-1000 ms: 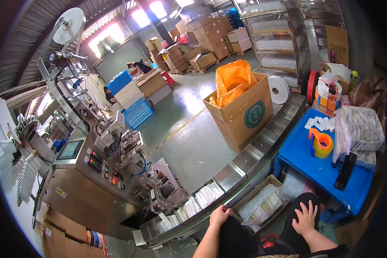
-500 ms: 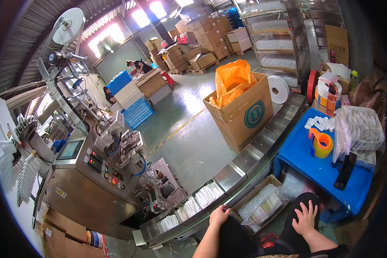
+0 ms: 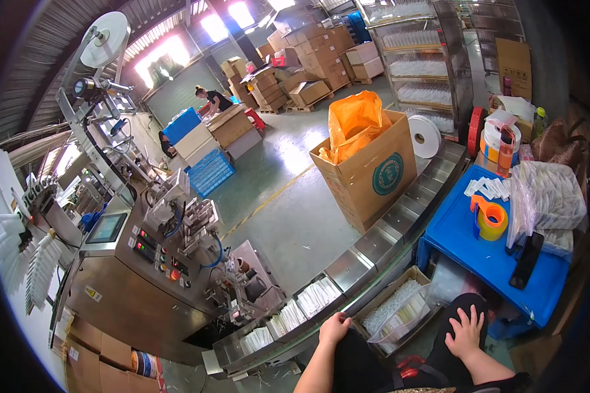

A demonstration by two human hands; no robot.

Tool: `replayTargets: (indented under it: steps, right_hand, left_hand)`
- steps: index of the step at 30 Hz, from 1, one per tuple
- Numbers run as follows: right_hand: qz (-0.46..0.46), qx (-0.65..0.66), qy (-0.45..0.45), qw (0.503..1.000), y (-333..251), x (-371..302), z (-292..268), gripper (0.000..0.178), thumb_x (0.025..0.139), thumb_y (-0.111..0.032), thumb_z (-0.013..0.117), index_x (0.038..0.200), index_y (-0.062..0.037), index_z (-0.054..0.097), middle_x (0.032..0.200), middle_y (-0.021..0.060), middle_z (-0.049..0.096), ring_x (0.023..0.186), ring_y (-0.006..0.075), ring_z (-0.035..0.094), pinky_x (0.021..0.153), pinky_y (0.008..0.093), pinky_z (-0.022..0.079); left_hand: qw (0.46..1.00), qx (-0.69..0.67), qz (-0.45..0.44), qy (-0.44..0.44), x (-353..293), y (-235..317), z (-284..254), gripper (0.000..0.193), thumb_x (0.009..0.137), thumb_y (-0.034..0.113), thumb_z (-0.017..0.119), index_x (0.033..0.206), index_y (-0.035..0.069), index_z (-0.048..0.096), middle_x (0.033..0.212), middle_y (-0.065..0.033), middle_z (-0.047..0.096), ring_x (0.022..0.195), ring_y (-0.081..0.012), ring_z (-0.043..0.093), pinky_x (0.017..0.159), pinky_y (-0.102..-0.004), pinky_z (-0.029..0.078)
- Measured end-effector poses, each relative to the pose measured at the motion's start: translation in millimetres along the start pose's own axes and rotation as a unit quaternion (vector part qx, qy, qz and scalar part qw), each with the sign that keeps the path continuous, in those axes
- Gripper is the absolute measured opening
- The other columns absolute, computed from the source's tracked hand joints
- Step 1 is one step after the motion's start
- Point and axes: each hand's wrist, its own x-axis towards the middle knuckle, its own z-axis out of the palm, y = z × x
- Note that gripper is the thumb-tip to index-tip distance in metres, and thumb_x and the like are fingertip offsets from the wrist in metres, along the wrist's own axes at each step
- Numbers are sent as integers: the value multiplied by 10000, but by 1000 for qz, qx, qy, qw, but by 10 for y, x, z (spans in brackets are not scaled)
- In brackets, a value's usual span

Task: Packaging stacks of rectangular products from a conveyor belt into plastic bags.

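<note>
My left hand [image 3: 335,327] rests by my left knee, right beside the near edge of the conveyor [image 3: 347,268]. Its fingers curl downward, and nothing shows in them. My right hand [image 3: 466,333] lies on my right thigh with fingers spread, holding nothing. Ahead of my left hand, white flat packets [image 3: 318,296] stand in rows in the conveyor's metal compartments. Between my knees and the blue table is a carton [image 3: 358,319] holding clear small pieces and a plastic bag [image 3: 410,317].
At left stands a steel machine [image 3: 137,308] with a screen [image 3: 107,228]. A tall carton [image 3: 367,177] with an orange bag [image 3: 354,124] is beyond the conveyor. The blue table [image 3: 459,226] at right holds a tape dispenser [image 3: 490,219], a dark phone [image 3: 526,261] and bagged packets [image 3: 549,196].
Both my hands stay where they were. In the background, a person at the far table has shifted and raised their head a little.
</note>
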Motion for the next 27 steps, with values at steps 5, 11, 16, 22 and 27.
replayTargets:
  steps: [5, 11, 16, 22, 27]
  right_hand:
    - [-3, 0, 2, 1000, 5, -4, 8, 422, 631, -253, 648, 1016, -86, 616, 1264, 125, 413, 1276, 418, 215, 1013, 636, 108]
    - [0, 3, -2, 1000, -1, 4, -5, 424, 628, -251, 649, 1016, -85, 617, 1264, 128, 417, 1273, 422, 218, 1012, 637, 105]
    - [3, 8, -4, 1000, 6, -1, 10, 427, 625, -248, 650, 1018, -83, 617, 1266, 130, 417, 1274, 423, 217, 1013, 637, 101]
    - [0, 7, -1, 1000, 2, 3, 2, 428, 626, -248, 648, 1019, -82, 618, 1267, 131, 416, 1274, 423, 216, 1015, 636, 97]
    - [2, 7, -2, 1000, -4, 4, -3, 421, 631, -249, 645, 1015, -79, 619, 1266, 130, 414, 1274, 422, 215, 1013, 635, 100]
  left_hand:
    - [1000, -2, -1, 1, 7, -16, 8, 433, 788, 411, 561, 1092, 105, 596, 981, -91, 655, 926, -261, 615, 800, -363, 473]
    - [1000, -4, -1, 2, 4, -17, 3, 430, 787, 406, 566, 1094, 106, 593, 981, -90, 655, 926, -259, 615, 798, -361, 475]
    - [1000, -4, 0, 1, 10, -24, 14, 429, 787, 403, 568, 1095, 105, 592, 978, -89, 656, 924, -259, 615, 795, -362, 475]
    - [1000, -2, -1, 0, 10, -22, 5, 435, 788, 406, 563, 1096, 100, 590, 978, -86, 656, 921, -257, 616, 791, -360, 476]
    - [1000, 3, -3, -1, 3, -15, -5, 437, 788, 411, 562, 1096, 102, 590, 979, -84, 656, 923, -254, 616, 789, -357, 476]
